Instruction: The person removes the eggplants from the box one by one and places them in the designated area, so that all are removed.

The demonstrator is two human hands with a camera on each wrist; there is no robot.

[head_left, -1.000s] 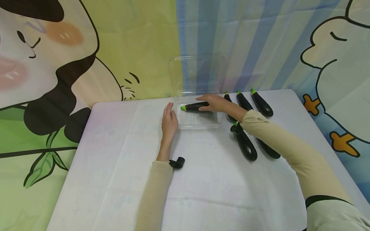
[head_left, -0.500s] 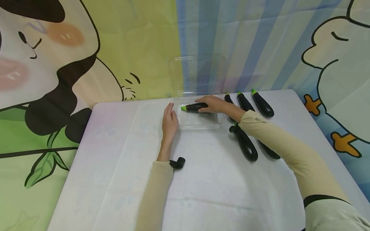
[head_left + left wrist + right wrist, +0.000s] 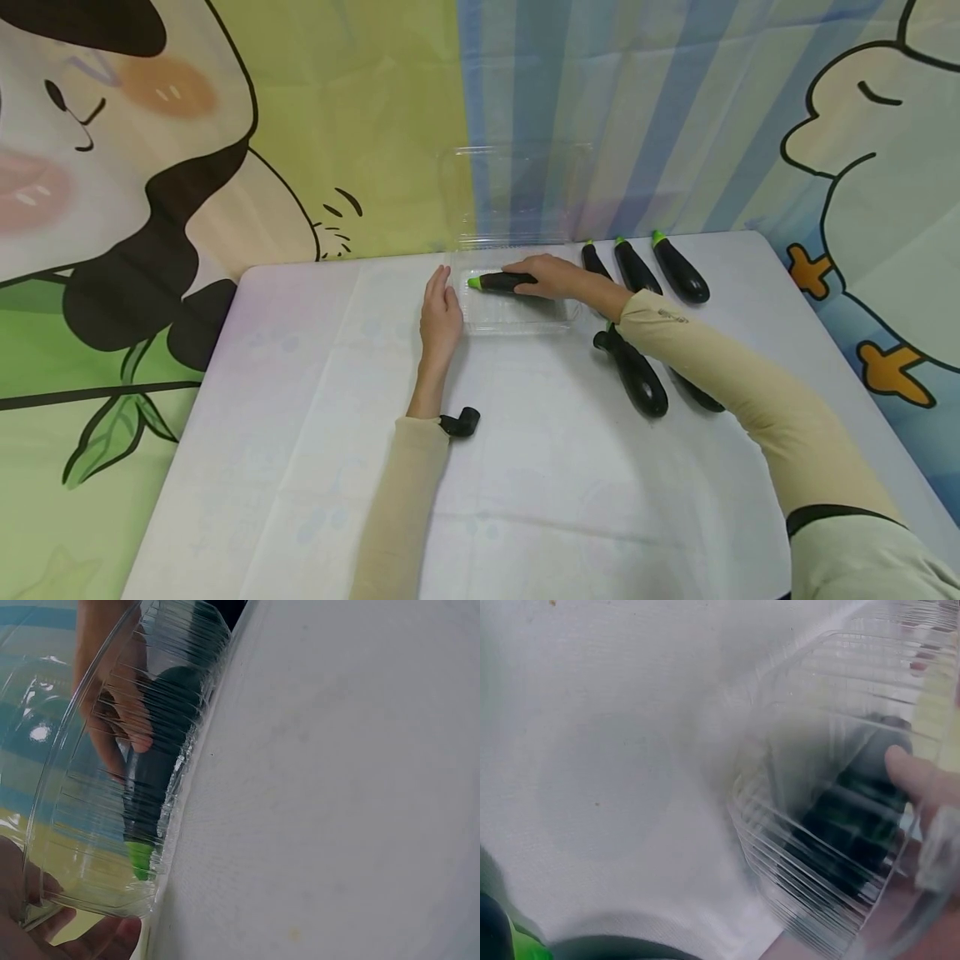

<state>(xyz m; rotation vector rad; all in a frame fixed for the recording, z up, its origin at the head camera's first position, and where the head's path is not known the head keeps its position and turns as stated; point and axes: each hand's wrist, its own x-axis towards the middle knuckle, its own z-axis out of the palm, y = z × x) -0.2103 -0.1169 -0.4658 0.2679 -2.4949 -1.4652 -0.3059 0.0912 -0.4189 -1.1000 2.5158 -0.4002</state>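
A dark, glossy eggplant (image 3: 498, 282) with a bright green tip lies across the clear plastic box (image 3: 517, 327), its tip to the left. My right hand (image 3: 551, 277) grips its thicker end from above, the thumb (image 3: 904, 763) along its side in the right wrist view. My left hand (image 3: 440, 317) rests along the box's left side, fingers straight in the head view. In the left wrist view, its fingers (image 3: 101, 941) touch the box's corner, and the eggplant (image 3: 146, 787) shows through the ribbed wall. The hinged lid (image 3: 517, 187) stands raised at the back.
Several more eggplants lie right of the box: one at the far back (image 3: 678, 267), another close by (image 3: 637, 375), others partly under the right forearm. The white table (image 3: 300, 433) meets a printed cloth backdrop (image 3: 375, 125) along its back edge.
My right hand has shifted slightly left and toward me, its fingers lower around the eggplant. The left hand and the box stay in place.
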